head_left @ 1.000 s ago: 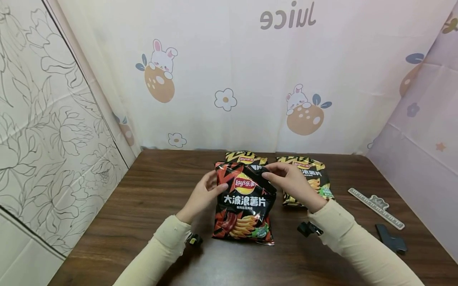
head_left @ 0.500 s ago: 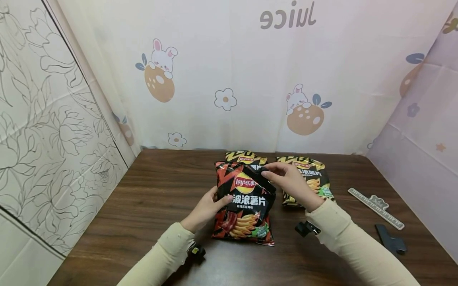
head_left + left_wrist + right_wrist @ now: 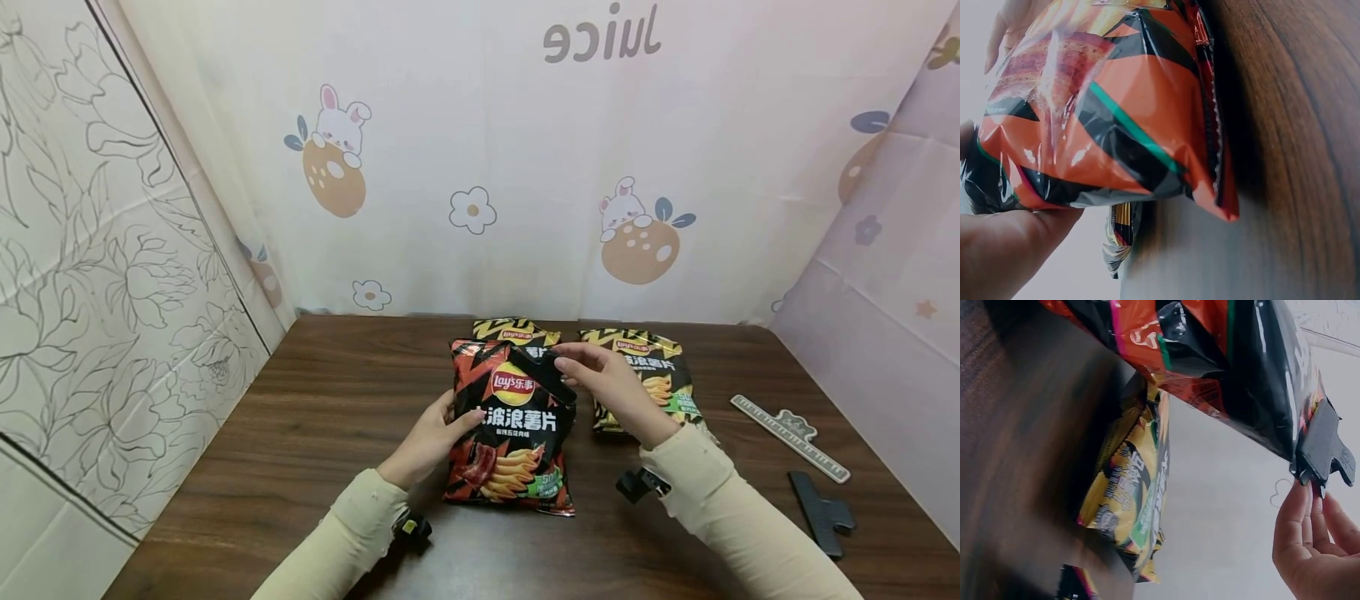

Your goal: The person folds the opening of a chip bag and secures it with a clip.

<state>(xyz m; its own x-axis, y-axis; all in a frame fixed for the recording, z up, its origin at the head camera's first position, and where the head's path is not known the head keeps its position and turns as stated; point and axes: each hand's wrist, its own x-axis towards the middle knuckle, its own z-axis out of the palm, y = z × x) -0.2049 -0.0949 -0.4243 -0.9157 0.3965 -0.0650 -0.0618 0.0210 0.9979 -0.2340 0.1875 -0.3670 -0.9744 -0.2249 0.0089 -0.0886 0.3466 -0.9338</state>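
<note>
A red and black Lay's potato chip bag (image 3: pixel 498 450) stands upright on the table, its bottom edge near the wood in the left wrist view. My left hand (image 3: pixel 429 437) grips its left side, thumb on the front and fingers behind. A black bag clip (image 3: pixel 542 375) sits slantwise across the top right corner, which is folded down. My right hand (image 3: pixel 611 383) pinches the bag's corner, fingertips right at the end of the clip. In the right wrist view, the clip's handle (image 3: pixel 1342 465) sticks out beside my fingertips.
Two yellow and black chip bags stand behind: one mostly hidden bag (image 3: pixel 517 332) and another bag (image 3: pixel 678 379) partly behind my right hand. At the right lie a pale, long bag clip (image 3: pixel 789 439) and a second black clip (image 3: pixel 821 514). A patterned curtain (image 3: pixel 472 258) borders the brown table (image 3: pixel 322 417).
My left hand has slid a little down and right along the bag's side, its thumb now further onto the front. My right hand has stayed almost in place at the top corner.
</note>
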